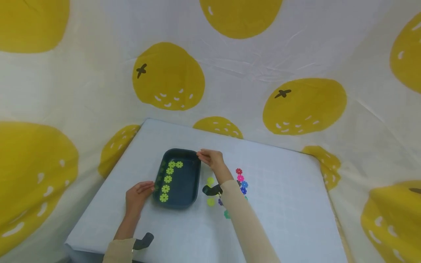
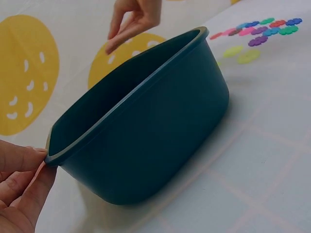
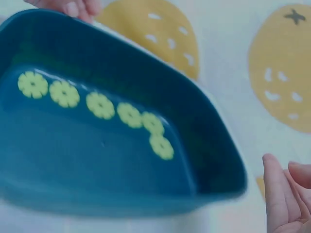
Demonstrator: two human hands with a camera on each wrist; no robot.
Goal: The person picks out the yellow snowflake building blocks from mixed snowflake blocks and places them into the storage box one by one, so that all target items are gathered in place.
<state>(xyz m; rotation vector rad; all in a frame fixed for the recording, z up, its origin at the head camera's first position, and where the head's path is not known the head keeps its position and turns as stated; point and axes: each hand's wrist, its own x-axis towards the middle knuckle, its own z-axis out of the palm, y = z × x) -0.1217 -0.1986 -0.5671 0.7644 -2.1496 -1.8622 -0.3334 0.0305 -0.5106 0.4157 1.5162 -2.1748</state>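
A dark teal plastic tub stands on the table. Inside it, several yellow-green flower-shaped discs lie on the floor in a line that bends at the far end. My left hand is at the tub's left side; in the left wrist view its thumb and fingers pinch the rim. My right hand hovers by the tub's far right corner with its fingers extended. The right wrist view shows a gap between that hand and the tub, and nothing in its fingers.
Right of the tub lie loose yellow-green discs, partly beneath my right forearm. Beyond them is a scatter of red, pink, blue and green flower discs. A pale cloth covers the table. Behind hangs a fruit-print curtain.
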